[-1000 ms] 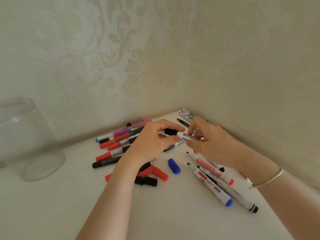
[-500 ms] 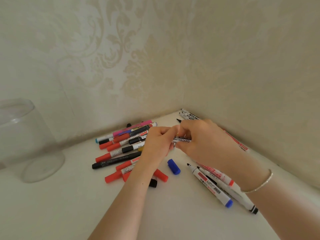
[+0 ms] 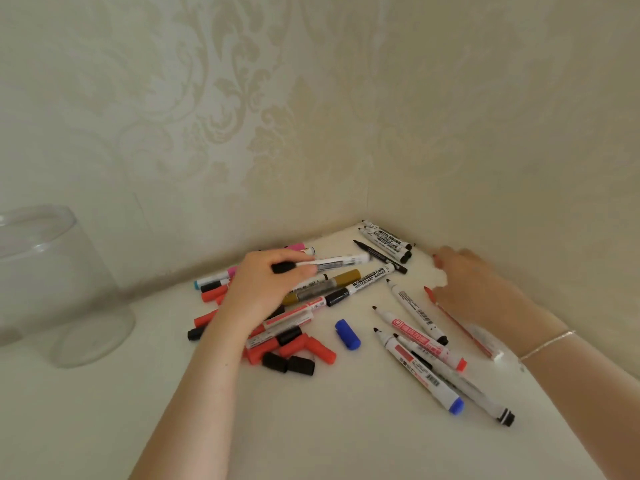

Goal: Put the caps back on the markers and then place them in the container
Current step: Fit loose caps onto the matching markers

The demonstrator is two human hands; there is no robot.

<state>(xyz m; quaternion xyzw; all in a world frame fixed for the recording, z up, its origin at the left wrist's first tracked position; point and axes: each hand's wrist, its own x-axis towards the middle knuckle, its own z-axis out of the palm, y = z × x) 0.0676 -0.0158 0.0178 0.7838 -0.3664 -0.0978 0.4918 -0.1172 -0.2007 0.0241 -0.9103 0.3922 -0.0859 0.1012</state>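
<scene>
My left hand (image 3: 266, 285) grips a white marker (image 3: 332, 263) by its black-capped end, just above the pile of capped markers (image 3: 311, 296). My right hand (image 3: 478, 289) is blurred, fingers relaxed and holding nothing, low over a red marker (image 3: 464, 330) by the right wall. Several uncapped markers (image 3: 415, 337) lie to the right, tips pointing up-left. A loose blue cap (image 3: 347, 334), red caps (image 3: 322, 349) and black caps (image 3: 289, 363) lie in the middle. The clear glass container (image 3: 79, 271) stands at the far left.
Several black markers (image 3: 384, 240) lie in the corner where the two patterned walls meet. The white table top (image 3: 311, 427) stretches toward me in front of the markers. My right wrist wears a thin bracelet (image 3: 547, 344).
My hands have come apart. The left hand kept the capped marker and shifted left over the pile; the right hand let go and moved right toward the wall.
</scene>
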